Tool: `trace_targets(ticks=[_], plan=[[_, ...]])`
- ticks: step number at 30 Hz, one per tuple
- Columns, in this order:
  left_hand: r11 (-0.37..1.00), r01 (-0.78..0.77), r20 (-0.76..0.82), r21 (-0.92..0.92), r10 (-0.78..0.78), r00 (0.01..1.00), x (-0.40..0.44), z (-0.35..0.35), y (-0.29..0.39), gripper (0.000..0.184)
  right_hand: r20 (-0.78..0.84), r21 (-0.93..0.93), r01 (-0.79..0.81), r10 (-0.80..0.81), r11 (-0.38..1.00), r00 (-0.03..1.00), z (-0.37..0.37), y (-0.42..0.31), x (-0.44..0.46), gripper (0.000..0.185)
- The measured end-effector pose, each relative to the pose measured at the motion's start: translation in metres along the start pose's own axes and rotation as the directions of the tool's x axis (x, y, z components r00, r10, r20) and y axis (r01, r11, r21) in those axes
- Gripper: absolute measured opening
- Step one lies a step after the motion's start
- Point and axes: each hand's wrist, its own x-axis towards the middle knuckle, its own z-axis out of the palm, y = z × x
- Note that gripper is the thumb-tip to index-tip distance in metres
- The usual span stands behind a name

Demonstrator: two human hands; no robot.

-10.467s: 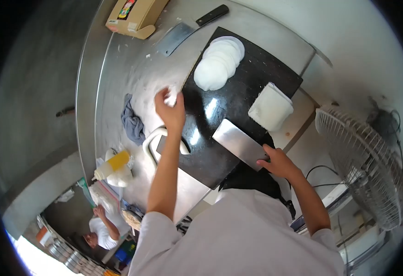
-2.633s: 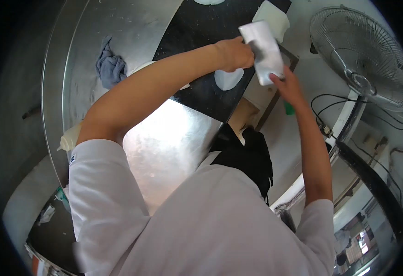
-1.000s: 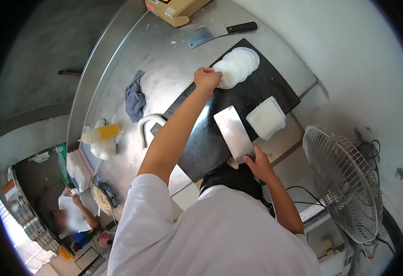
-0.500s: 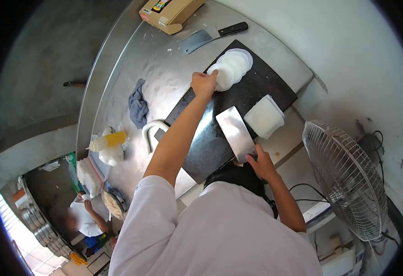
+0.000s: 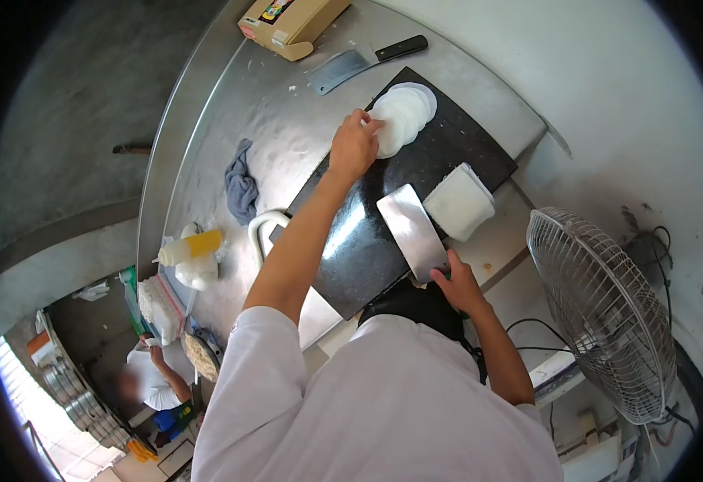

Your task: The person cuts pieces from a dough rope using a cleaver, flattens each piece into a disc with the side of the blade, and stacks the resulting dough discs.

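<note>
My left hand (image 5: 354, 145) is at the near edge of a row of overlapping thin white dough rounds (image 5: 406, 112). Its fingers are loosely apart, and the fingertips sit beside or just touch the closest round. The rounds lie at the far end of a shiny black board (image 5: 351, 273). In my right hand (image 5: 458, 285) is the handle end of a broad, rectangular cleaver (image 5: 413, 229), its blade lying flat over the board's right side. A folded white cloth (image 5: 460, 202) rests beside the blade, on the board's right edge.
Beyond the board lie another cleaver (image 5: 363, 63) and a cardboard box (image 5: 291, 24). To the left are a grey rag (image 5: 241, 185) and a bottle of yellow liquid (image 5: 195, 247). A standing fan (image 5: 608, 313) is close on the right. Another person (image 5: 158, 376) works at lower left.
My left hand has loosened and lifted slightly from the nearest dough round, with its fingers spreading. My right hand and the cleaver have stayed nearly in place.
</note>
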Motion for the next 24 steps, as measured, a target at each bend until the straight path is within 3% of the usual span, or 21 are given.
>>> trace_targets(ticks=[1,8,10,14,16,24], plan=[[0.981,-0.181,0.094,0.073,0.174,0.98,0.0,-0.005,-0.003,0.023,-0.001,0.001,0.0,0.0,1.0,1.0,-0.001,0.001,-0.001,0.041],[0.923,-0.359,0.205,0.142,0.327,0.922,0.019,-0.019,-0.019,0.015,0.01,0.013,-0.045,0.045,0.999,0.999,-0.009,-0.001,-0.004,0.041],[0.858,-0.505,0.233,0.096,0.474,0.849,0.026,-0.022,-0.019,0.017,0.021,0.019,-0.064,0.064,0.998,0.998,-0.01,-0.002,-0.005,0.041],[0.873,-0.487,0.261,0.033,0.463,0.847,0.031,-0.024,-0.015,0.02,0.019,-0.018,-0.074,0.074,0.997,0.997,-0.012,-0.003,-0.005,0.04],[0.853,-0.516,0.37,0.076,0.457,0.809,0.037,-0.024,-0.021,0.022,0.029,-0.028,-0.085,0.085,0.996,0.996,-0.011,-0.001,-0.006,0.04],[0.883,-0.468,0.373,0.029,0.424,0.825,0.038,-0.019,-0.024,0.018,-0.024,-0.022,-0.059,0.058,0.998,0.998,-0.003,0.001,-0.009,0.037]])
